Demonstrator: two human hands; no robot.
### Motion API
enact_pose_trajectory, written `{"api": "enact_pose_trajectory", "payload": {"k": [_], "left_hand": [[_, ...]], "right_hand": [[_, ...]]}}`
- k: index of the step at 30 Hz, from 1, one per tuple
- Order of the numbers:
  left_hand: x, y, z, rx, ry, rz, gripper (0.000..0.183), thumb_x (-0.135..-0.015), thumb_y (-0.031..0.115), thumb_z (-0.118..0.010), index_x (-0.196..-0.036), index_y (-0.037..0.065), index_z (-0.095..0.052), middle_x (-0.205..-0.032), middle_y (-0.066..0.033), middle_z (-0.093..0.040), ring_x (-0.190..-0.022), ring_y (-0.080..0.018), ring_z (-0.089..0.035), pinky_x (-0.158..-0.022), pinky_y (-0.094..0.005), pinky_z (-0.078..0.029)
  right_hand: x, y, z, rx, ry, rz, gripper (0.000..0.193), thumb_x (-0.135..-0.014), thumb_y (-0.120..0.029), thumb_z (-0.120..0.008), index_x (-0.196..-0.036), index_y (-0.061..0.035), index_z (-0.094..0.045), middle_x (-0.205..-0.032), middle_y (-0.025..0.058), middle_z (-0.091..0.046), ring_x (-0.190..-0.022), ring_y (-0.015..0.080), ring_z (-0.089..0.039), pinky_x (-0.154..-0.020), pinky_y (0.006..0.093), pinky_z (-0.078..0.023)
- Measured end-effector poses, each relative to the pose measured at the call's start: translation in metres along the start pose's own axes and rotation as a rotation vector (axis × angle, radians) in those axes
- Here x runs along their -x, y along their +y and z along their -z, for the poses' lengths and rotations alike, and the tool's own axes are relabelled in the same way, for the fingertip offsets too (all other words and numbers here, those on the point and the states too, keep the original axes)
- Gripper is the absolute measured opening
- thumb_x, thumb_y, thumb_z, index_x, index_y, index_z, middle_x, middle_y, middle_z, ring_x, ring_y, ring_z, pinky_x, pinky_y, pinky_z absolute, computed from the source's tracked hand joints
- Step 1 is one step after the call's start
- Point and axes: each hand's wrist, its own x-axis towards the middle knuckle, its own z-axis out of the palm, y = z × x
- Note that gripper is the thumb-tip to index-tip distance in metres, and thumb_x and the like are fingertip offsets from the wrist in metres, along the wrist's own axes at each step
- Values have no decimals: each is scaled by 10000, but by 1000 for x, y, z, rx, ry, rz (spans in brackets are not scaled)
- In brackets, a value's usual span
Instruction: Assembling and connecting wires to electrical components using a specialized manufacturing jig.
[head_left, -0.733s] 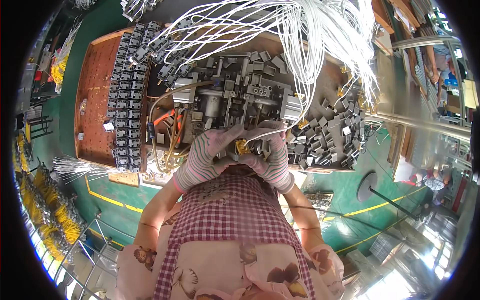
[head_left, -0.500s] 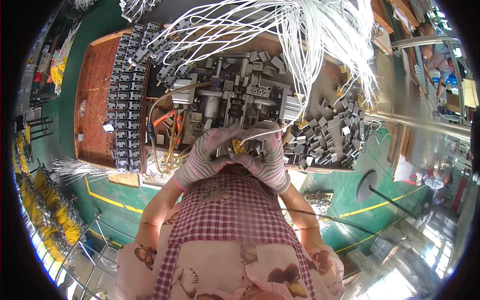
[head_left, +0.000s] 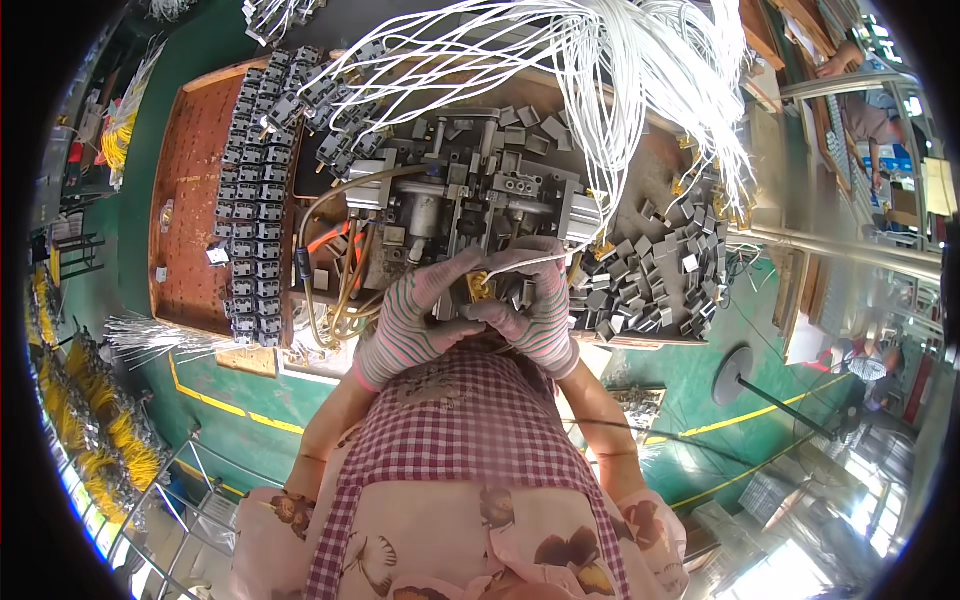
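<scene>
Striped gloves cover both my hands, which meet at the front of a metal machine fixture (head_left: 455, 205). Between them is a small brass-coloured terminal part (head_left: 480, 287) with a white wire (head_left: 530, 264) running off to the right. My left hand (head_left: 420, 308) curves around the part's left side, fingertips at its upper edge and thumb below. From the right, my right hand (head_left: 538, 312) closes on the same part, its thumb in front and its fingers behind. The gloves partly hide the contact points and the fixture beneath.
Many loose grey metal pieces (head_left: 640, 270) lie to the right. White wires (head_left: 610, 90) drape over the back. Rows of black connector blocks (head_left: 255, 200) stand on a reddish-brown board (head_left: 187, 210) at left. Brown hoses (head_left: 312, 230) loop beside the fixture. Another person's hand (head_left: 843, 60) shows far right.
My left hand has shifted slightly, its fingertips drawing back left and its thumb moving toward the brass part. My right hand stays nearly in place. At far right, another person's arm has moved into view.
</scene>
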Motion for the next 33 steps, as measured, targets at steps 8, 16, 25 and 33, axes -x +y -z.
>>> {"api": "enact_pose_trajectory", "payload": {"k": [8,16,25,33], "left_hand": [[-14,-10,7,585,33,429,579,-854,294,-788,-1316,35,-556,-1102,-58,-665,-940,-110,-646,-798,-261,-524],[-47,-18,3,149,239,295,527,-826,229,-780,-1287,77,-575,-1113,-91,-629,-878,-196,-665,-766,-321,-548],[-49,-25,40,-693,-161,-262,434,-818,188,-667,-1241,116,-600,-1053,-64,-580,-945,-257,-586,-829,-404,-477],[-65,-69,40,-892,-475,-327,425,-850,158,-540,-1265,78,-582,-1064,-73,-583,-963,-239,-577,-867,-389,-476]], "right_hand": [[-24,4,10,-18,-298,-146,825,-533,-214,-945,-1239,-81,-540,-1228,111,-511,-1054,289,-570,-872,370,-489],[-56,39,10,503,-262,137,796,-552,-399,-884,-1220,-116,-556,-1152,126,-559,-1063,334,-551,-914,464,-441],[-68,31,9,755,-339,97,755,-547,-464,-858,-1195,-186,-590,-1178,52,-535,-1104,309,-517,-937,512,-361],[-73,52,14,729,-309,113,450,-698,-305,-800,-1107,-187,-653,-1078,42,-607,-966,289,-577,-842,463,-408]]}}
